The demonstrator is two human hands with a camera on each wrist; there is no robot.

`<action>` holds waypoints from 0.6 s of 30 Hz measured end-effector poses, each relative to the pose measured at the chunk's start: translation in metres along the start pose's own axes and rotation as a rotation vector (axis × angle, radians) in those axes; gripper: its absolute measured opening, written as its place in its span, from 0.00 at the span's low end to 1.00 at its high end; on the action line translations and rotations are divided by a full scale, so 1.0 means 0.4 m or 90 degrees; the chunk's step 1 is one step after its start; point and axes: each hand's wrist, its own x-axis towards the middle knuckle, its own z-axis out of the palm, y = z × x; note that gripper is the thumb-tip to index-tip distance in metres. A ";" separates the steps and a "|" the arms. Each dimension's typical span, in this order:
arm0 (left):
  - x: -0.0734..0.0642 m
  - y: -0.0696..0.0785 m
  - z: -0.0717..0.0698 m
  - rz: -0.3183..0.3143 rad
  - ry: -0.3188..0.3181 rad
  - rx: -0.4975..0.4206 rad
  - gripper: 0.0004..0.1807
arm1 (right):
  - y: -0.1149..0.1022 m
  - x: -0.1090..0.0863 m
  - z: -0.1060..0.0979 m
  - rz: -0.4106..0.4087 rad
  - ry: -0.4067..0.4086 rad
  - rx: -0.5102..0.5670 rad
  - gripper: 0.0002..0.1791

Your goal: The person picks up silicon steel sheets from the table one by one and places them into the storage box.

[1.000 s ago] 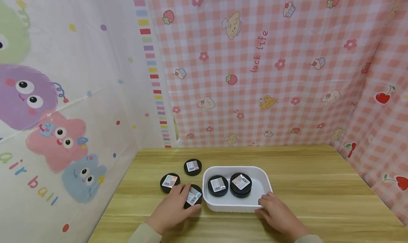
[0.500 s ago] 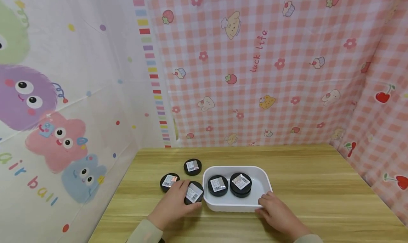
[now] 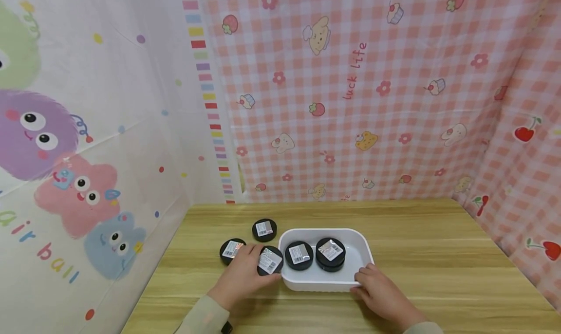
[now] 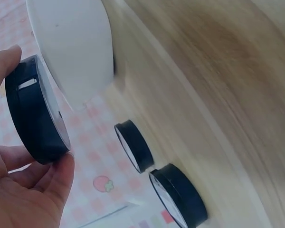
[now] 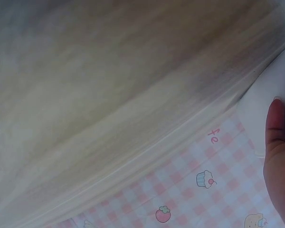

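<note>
My left hand grips a flat round black case with a silver-white label on top, thumb on one side and fingers on the other. In the left wrist view this case is raised off the table, beside the wall of a white bin. My right hand holds the front right corner of the white bin, its thumb against the outer wall in the right wrist view. Inside the bin lie a single black case and a stack of them to its right.
Left of the bin, two more labelled black cases lie on the wooden table: one at the back, the other partly behind my left hand. Patterned cloths hang behind the table and at both sides.
My left hand has raised the case and carried it slightly right and away from me, up to the bin's left rim. The right hand and the bin have stayed put.
</note>
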 end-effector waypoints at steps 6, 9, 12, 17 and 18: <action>0.024 0.017 0.007 -0.018 -0.019 -0.016 0.47 | 0.003 0.002 -0.004 -0.009 0.008 -0.001 0.15; 0.038 0.028 0.009 -0.034 -0.029 -0.030 0.49 | 0.006 0.002 -0.004 -0.015 0.018 0.000 0.16; 0.050 0.036 0.010 -0.050 -0.039 -0.037 0.50 | 0.010 0.000 0.001 -0.030 0.030 -0.004 0.16; 0.069 0.043 0.011 -0.059 -0.056 -0.034 0.52 | 0.011 -0.002 0.009 -0.045 0.042 -0.008 0.16; 0.072 0.044 0.012 -0.058 -0.058 -0.031 0.52 | 0.010 -0.002 0.009 -0.046 0.045 -0.007 0.16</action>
